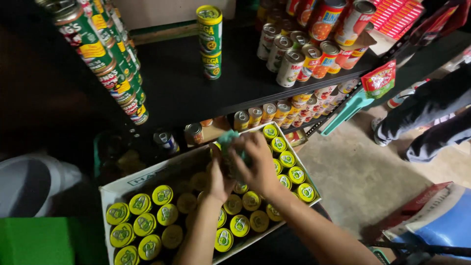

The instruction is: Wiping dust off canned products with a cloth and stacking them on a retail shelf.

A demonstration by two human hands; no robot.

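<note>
An open white cardboard box (114,190) on the floor holds several cans with yellow and green lids (143,223). My left hand (219,180) reaches into the box's middle and grips a can from below. My right hand (256,162) closes over the same can (228,149) from above; a blue-green cloth (226,139) sits at its top. The can is blurred and mostly hidden by my fingers. Two green and yellow cans (210,41) stand stacked on the black shelf (181,83) above.
Green-labelled cans (105,64) line the shelf's left side and red, orange and white cans (304,54) fill its right. More cans sit on the lower shelf (274,114). Another person's legs in dark trousers (431,118) stand at the right. A blue bag (441,221) lies bottom right.
</note>
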